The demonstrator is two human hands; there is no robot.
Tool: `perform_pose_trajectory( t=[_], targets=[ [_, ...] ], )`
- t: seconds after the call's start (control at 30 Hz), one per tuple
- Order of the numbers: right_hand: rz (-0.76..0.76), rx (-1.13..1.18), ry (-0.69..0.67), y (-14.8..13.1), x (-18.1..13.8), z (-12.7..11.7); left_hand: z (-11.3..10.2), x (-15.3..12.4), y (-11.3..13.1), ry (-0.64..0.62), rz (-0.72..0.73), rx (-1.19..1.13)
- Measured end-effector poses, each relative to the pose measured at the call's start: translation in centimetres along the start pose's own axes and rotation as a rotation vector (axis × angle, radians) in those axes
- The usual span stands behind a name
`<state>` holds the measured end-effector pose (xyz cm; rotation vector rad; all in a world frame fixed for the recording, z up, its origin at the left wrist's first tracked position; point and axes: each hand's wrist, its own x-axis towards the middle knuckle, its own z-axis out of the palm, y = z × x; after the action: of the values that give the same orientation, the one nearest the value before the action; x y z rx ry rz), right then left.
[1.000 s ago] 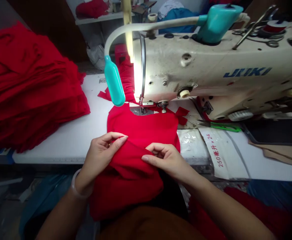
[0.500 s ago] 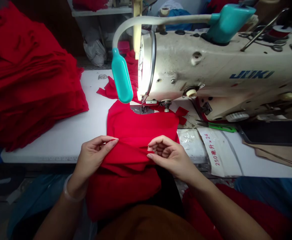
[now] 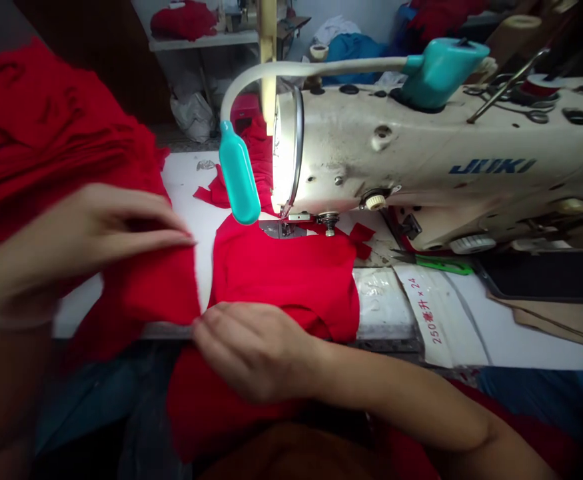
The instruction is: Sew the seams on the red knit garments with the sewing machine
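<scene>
A red knit garment (image 3: 284, 283) lies on the white table, its far edge under the presser foot (image 3: 285, 229) of a cream Juki sewing machine (image 3: 396, 147). My left hand (image 3: 91, 230), blurred by motion, has swung out to the left and pinches a flap of the red fabric (image 3: 156, 297) near the table's front edge. My right hand (image 3: 254, 350) grips the fabric lower down at that edge. Its fingertips are bunched on the cloth. The needle is hidden by the glare of the lamp.
A tall stack of red fabric (image 3: 36, 127) fills the table's left side. A teal gooseneck lamp (image 3: 238, 172) hangs beside the machine head. Green-handled scissors (image 3: 446, 265) and a printed plastic bag (image 3: 436, 313) lie to the right. More red cloth lies on my lap.
My left hand has swung far out to the left, drawing a flap of red fabric with it. My right hand has moved left and down along the table's front edge.
</scene>
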<state>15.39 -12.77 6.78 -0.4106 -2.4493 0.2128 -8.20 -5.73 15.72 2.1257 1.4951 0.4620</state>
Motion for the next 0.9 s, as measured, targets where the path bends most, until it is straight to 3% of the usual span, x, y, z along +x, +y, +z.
perform_pose_trajectory(
  t=[0.07, 0.17, 0.23, 0.3, 0.47, 0.6, 0.8, 0.9],
  targets=[
    [0.048, -0.203, 0.050, 2.3, -1.9, -0.1, 3.5, 4.6, 1.3, -0.092, 0.178, -0.095],
    [0.219, -0.416, 0.019, 5.6, -5.5, 0.2, 10.6, 10.0, 0.3, -0.066, 0.251, -0.303],
    [0.307, -0.417, -0.041, 7.1, -7.4, 0.7, 14.2, 12.1, -1.3, -0.080, 0.290, -0.373],
    [0.368, -0.339, -0.099, 8.0, -8.5, 1.2, 16.1, 13.0, -2.7, -0.093, 0.320, -0.413],
    [0.428, -0.122, -0.060, 8.7, -9.2, 1.5, 16.2, 13.1, -3.6, -0.070, 0.352, -0.458],
    [0.433, -0.074, -0.029, 8.8, -9.5, 1.3, 16.1, 13.2, -3.7, -0.066, 0.376, -0.400],
    [0.383, -0.207, -0.068, 8.5, -9.4, 1.5, 16.9, 13.9, -4.1, -0.049, 0.464, -0.261],
    [0.309, -0.369, -0.085, 8.1, -9.1, 1.6, 16.8, 13.2, -3.6, 0.038, 0.458, -0.117]
  ],
)
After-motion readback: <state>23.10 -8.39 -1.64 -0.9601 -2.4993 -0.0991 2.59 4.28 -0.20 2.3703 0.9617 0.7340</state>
